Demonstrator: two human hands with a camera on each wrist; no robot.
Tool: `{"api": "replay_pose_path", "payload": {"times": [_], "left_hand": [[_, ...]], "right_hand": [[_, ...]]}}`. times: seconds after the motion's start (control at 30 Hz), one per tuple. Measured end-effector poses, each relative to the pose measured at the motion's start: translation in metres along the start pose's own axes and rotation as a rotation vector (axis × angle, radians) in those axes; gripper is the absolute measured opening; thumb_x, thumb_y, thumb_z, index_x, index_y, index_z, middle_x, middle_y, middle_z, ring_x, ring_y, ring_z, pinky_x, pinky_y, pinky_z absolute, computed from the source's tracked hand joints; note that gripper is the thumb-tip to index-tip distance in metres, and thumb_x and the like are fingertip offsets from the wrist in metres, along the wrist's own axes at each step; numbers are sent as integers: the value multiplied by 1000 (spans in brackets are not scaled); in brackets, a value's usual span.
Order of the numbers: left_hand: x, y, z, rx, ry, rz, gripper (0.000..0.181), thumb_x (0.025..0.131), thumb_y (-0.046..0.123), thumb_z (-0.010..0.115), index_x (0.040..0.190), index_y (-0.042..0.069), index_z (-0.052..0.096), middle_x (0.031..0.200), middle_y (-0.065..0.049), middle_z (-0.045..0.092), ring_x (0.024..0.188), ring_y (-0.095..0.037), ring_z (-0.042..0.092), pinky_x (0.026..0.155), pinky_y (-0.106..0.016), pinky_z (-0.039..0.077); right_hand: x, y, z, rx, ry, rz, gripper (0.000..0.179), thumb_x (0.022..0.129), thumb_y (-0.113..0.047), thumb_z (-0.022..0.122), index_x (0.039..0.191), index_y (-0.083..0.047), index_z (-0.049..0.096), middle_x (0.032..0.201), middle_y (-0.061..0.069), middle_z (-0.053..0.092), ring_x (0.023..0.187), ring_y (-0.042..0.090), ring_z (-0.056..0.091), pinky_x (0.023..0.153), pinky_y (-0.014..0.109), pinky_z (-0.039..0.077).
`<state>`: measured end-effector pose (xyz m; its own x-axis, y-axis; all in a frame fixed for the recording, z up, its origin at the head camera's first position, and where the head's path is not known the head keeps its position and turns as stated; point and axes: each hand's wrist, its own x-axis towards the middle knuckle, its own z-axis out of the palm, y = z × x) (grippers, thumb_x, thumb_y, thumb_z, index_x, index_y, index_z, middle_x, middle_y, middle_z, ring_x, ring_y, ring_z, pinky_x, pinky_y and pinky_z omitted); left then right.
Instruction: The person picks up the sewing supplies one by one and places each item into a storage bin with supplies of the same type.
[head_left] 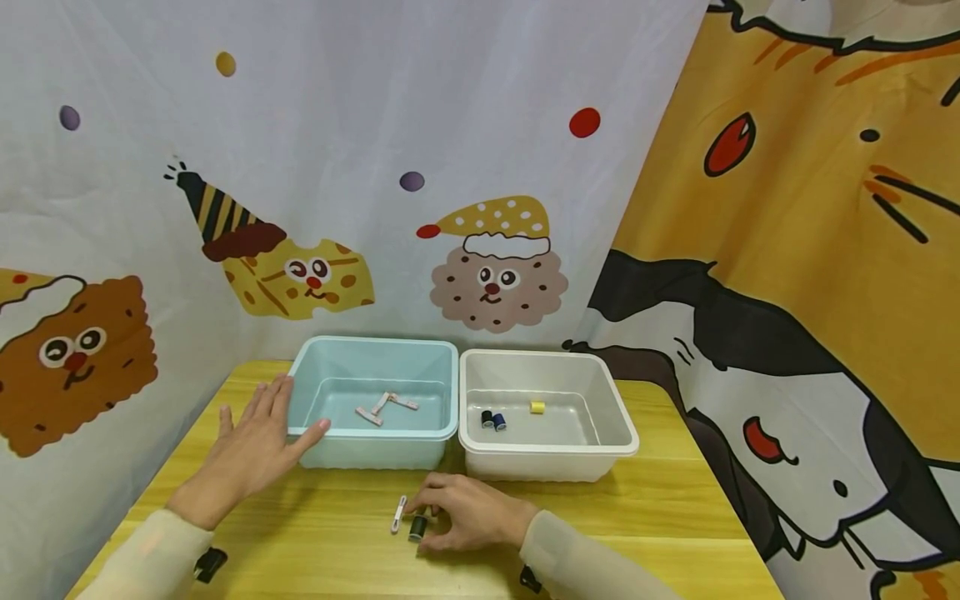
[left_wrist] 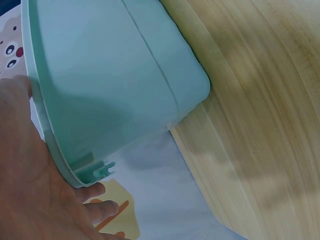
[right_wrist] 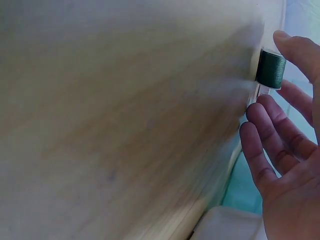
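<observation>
My left hand (head_left: 251, 446) rests at the near left corner of a light blue bin (head_left: 375, 452). Its fingers lie straight along the outside and the thumb lies over the front rim. On the table, my right hand (head_left: 472, 512) is at a dark green spool of thread (head_left: 417, 527), which sits between thumb and index fingertips. In the right wrist view, the thumb is close above the spool (right_wrist: 271, 69) and the index finger is right at its lower end. Just left of the spool lies a small slim white piece (head_left: 398, 515). Several similar pieces (head_left: 381, 403) lie inside the blue bin.
A white bin (head_left: 540, 464) stands right beside the blue one. In it are a black spool (head_left: 487, 419), a navy spool (head_left: 499, 422) and a yellow spool (head_left: 537, 407). Behind the wooden table (head_left: 352, 558) hangs a cartoon-printed curtain (head_left: 337, 108).
</observation>
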<state>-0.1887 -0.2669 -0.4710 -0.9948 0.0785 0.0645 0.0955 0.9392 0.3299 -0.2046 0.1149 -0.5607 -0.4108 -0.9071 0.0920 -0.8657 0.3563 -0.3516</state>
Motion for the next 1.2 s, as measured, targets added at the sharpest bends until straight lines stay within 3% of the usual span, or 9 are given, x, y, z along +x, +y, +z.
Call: {"api": "replay_pose_path", "payload": {"times": [0.4,1.2], "left_hand": [[2,0,0,6,-3,1,120,113,84,48,182,-10,15,190,-38,18,173,-69,19,123,-103,9],[0,1,-1,5,2,-2,121,113,84,48,182,-10,16,189,-38,20,172,-70,20,123,-103,9]], "right_hand": [[4,-1,2,30,28,12,32,107,-33,89,134,-18,83,115,-12,76,97,-6,67,86,-3,47],[2,-7,-6,56,86,8,30,108,-28,88,134,-13,84,118,-8,80,99,-5,73,88,-2,51]]}}
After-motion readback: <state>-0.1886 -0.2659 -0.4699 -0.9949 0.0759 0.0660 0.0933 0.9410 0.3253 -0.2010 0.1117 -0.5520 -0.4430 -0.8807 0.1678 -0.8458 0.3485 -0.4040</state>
